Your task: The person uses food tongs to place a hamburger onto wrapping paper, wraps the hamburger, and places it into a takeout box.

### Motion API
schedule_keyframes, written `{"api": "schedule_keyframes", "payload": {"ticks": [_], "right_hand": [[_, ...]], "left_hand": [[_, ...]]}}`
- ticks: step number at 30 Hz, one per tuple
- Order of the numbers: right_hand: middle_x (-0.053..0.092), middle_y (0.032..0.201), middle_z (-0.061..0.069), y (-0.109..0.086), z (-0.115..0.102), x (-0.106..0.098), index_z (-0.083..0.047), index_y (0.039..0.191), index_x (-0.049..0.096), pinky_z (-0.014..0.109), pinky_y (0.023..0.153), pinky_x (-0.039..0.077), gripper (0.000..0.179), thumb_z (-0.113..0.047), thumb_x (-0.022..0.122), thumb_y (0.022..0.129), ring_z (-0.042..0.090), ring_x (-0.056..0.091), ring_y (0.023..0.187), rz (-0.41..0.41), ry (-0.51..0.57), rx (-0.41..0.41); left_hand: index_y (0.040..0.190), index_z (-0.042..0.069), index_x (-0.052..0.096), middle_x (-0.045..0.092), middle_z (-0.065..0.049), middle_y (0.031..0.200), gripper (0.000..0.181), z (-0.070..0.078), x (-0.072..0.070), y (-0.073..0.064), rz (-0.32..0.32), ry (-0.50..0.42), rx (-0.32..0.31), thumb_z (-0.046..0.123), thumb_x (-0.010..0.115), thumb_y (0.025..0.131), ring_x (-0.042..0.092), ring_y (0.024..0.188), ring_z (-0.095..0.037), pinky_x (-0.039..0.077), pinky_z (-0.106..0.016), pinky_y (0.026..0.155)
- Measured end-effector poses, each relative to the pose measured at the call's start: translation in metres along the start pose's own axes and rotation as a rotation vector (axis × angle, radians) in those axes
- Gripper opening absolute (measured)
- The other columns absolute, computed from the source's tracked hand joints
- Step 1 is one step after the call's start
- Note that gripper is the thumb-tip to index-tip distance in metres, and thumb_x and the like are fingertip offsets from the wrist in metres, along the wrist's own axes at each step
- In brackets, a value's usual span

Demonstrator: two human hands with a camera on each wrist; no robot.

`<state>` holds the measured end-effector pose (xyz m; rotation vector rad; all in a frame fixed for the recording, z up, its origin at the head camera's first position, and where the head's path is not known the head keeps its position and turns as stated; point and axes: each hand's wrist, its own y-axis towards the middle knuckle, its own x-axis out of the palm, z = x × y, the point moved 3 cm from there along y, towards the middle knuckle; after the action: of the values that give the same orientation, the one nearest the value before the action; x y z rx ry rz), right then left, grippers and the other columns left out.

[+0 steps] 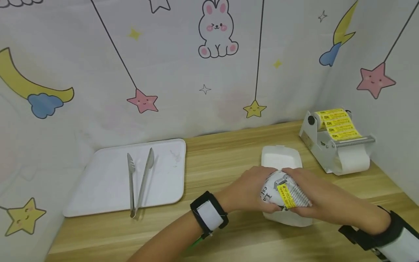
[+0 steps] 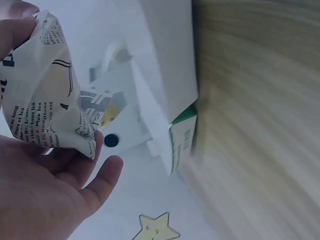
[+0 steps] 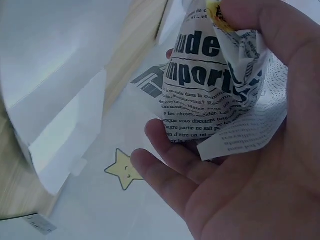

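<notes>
Both hands hold a package wrapped in newsprint paper [image 1: 276, 189], with a yellow label [image 1: 286, 195] stuck across its fold. My left hand [image 1: 245, 189] grips it from the left and my right hand [image 1: 322, 193] from the right, thumbs on the near side. In the right wrist view, large dark print shows on the paper [image 3: 195, 75], and a loose flap sticks out by the palm. Below the package stands a white lidded box [image 1: 281, 156], its lid raised at the back; hands and package hide much of its inside. What the paper wraps is hidden.
A label dispenser [image 1: 340, 145] with a roll of yellow labels stands at the back right. To the left lies a white tray [image 1: 108, 174] with metal tongs [image 1: 143, 185] on it, their hinged end over its front edge. A patterned cloth wall [image 1: 176, 65] encloses the wooden table [image 1: 216, 160].
</notes>
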<state>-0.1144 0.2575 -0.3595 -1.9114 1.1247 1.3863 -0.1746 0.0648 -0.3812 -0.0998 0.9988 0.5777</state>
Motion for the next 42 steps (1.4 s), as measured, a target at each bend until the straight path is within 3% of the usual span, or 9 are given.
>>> {"api": "schedule_keyframes", "payload": {"ticks": [4, 7, 11, 14, 22, 29, 33, 38, 42], "right_hand": [[0.054, 0.138, 0.007, -0.004, 0.015, 0.009, -0.002, 0.15, 0.039, 0.048, 0.096, 0.051, 0.09, -0.033, 0.088, 0.08, 0.018, 0.053, 0.117, -0.05, 0.039, 0.036], [0.055, 0.138, 0.007, -0.005, 0.02, 0.021, -0.001, 0.149, 0.041, 0.052, 0.098, 0.05, 0.09, -0.033, 0.088, 0.079, 0.022, 0.054, 0.12, -0.093, 0.08, 0.046], [0.057, 0.137, 0.007, -0.004, 0.022, 0.037, -0.002, 0.147, 0.044, 0.053, 0.097, 0.05, 0.089, -0.032, 0.09, 0.076, 0.024, 0.056, 0.119, -0.115, 0.103, 0.033], [0.057, 0.137, 0.007, -0.003, 0.022, 0.046, -0.004, 0.147, 0.045, 0.054, 0.097, 0.049, 0.092, -0.031, 0.092, 0.073, 0.025, 0.056, 0.12, -0.12, 0.093, 0.02], [0.053, 0.144, 0.014, -0.002, 0.021, 0.059, -0.005, 0.149, 0.042, 0.063, 0.102, 0.042, 0.098, -0.034, 0.093, 0.07, 0.036, 0.054, 0.127, -0.134, 0.108, 0.033], [0.053, 0.142, 0.019, 0.0, 0.017, 0.066, 0.001, 0.145, 0.046, 0.066, 0.101, 0.041, 0.1, -0.048, 0.09, 0.071, 0.04, 0.052, 0.127, -0.042, -0.034, -0.019], [0.054, 0.134, 0.017, 0.002, 0.015, 0.063, -0.003, 0.144, 0.053, 0.062, 0.096, 0.045, 0.103, -0.064, 0.086, 0.067, 0.036, 0.052, 0.121, 0.004, -0.11, -0.019], [0.054, 0.128, 0.011, 0.005, 0.021, 0.052, -0.004, 0.149, 0.048, 0.055, 0.088, 0.048, 0.114, -0.077, 0.075, 0.066, 0.028, 0.053, 0.113, -0.043, 0.002, -0.026], [0.061, 0.118, 0.006, 0.008, 0.03, 0.04, -0.004, 0.135, 0.06, 0.044, 0.082, 0.054, 0.078, -0.056, 0.079, 0.081, 0.022, 0.059, 0.104, -0.001, 0.075, 0.038]], "left_hand": [[0.136, 0.012, 0.052, 0.057, 0.013, 0.107, 0.074, -0.006, 0.019, 0.007, -0.045, 0.056, -0.023, 0.044, 0.086, 0.079, 0.05, 0.089, 0.005, 0.042, -0.007, 0.074], [0.14, 0.015, 0.052, 0.059, 0.015, 0.111, 0.078, -0.009, 0.031, 0.004, -0.078, 0.147, -0.07, 0.054, 0.083, 0.08, 0.05, 0.09, 0.005, 0.042, -0.014, 0.084], [0.149, 0.018, 0.046, 0.059, 0.013, 0.13, 0.092, -0.01, 0.042, -0.005, -0.121, 0.272, -0.127, 0.069, 0.076, 0.079, 0.051, 0.107, 0.003, 0.042, -0.032, 0.1], [0.152, 0.018, 0.043, 0.057, 0.01, 0.139, 0.096, -0.01, 0.044, -0.01, -0.146, 0.304, -0.142, 0.074, 0.072, 0.079, 0.051, 0.116, 0.0, 0.044, -0.035, 0.1], [0.145, 0.013, 0.049, 0.058, 0.007, 0.123, 0.071, -0.014, 0.046, -0.017, -0.199, 0.208, -0.145, 0.059, 0.065, 0.093, 0.051, 0.098, 0.001, 0.044, -0.013, 0.076], [0.156, 0.008, 0.037, 0.044, -0.006, 0.154, 0.068, -0.013, 0.04, -0.024, -0.206, 0.147, -0.132, 0.042, 0.059, 0.102, 0.047, 0.134, -0.008, 0.039, -0.017, 0.106], [0.155, 0.01, 0.041, 0.045, -0.007, 0.154, 0.065, -0.011, 0.035, -0.024, -0.192, 0.176, -0.121, 0.039, 0.062, 0.101, 0.045, 0.137, -0.01, 0.039, -0.018, 0.107], [0.149, 0.009, 0.049, 0.051, -0.005, 0.148, 0.06, -0.011, 0.032, -0.023, -0.205, 0.181, -0.148, 0.038, 0.067, 0.099, 0.049, 0.132, -0.009, 0.04, -0.017, 0.105], [0.148, 0.009, 0.05, 0.053, -0.004, 0.147, 0.06, -0.012, 0.032, -0.021, -0.21, 0.194, -0.159, 0.039, 0.067, 0.099, 0.05, 0.13, -0.008, 0.041, -0.017, 0.105]]}}
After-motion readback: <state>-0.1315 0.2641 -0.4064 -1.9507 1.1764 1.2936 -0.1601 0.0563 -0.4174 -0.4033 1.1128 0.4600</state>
